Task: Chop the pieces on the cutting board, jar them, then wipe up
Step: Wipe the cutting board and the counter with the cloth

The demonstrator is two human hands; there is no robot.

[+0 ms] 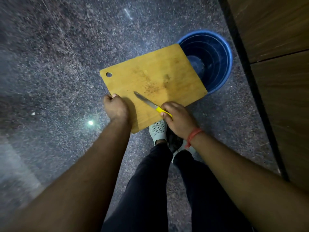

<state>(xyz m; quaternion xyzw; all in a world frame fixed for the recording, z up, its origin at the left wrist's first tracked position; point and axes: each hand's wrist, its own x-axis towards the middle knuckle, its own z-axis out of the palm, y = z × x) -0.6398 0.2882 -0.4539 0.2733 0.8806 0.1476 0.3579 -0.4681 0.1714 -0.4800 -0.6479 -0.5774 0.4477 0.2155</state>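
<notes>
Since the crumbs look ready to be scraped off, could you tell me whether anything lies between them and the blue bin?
Nothing visible does. The crumbs lie mid-board, and the cutting board is bare from there to its far edge, which overhangs the open blue bin. The right hand holds the knife on the near side; the left hand grips the near edge.

At the frame's centre the cutting board [150, 77] is showing matt, pale wood, stained and scuffed; the knife [151, 104] is pairing a dull metal blade with a glossy yellow plastic handle; upper right, the blue bucket [222, 52] is looking like ribbed plastic; the floor [58, 56] is gleaming as speckled polished stone.
</notes>
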